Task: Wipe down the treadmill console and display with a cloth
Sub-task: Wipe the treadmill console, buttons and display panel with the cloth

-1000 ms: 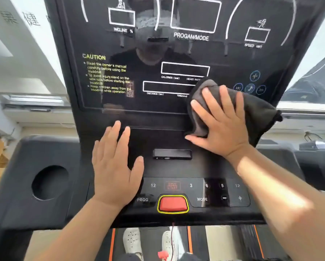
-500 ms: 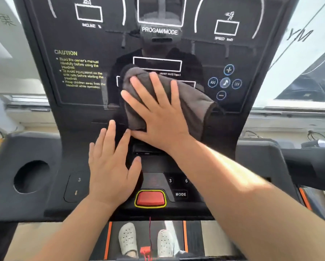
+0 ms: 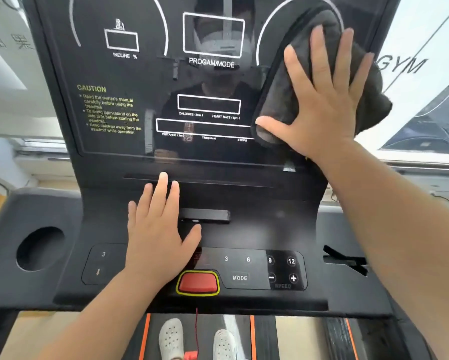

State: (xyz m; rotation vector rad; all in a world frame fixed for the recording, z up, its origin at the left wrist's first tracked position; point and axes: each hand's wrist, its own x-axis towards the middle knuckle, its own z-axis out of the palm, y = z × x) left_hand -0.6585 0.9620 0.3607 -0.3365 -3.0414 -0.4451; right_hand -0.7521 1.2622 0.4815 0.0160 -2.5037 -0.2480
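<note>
Cloth (image 3: 291, 81) moved up-right on display (image 3: 129, 74); dark grey, folded, under flat right hand (image 3: 327, 100).

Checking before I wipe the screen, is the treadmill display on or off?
Off, as far as shows: the display readout boxes are blank and dark, showing only reflections.

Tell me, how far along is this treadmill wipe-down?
Midway, at a guess. In hand: the right hand presses the grey cloth flat against the upper right of the display, over the speed dial. The left hand rests bare on the console. Nothing visibly marks any area as finished. Seemingly left: the display's left side with the caution text, the button strip and the red stop button.
</note>
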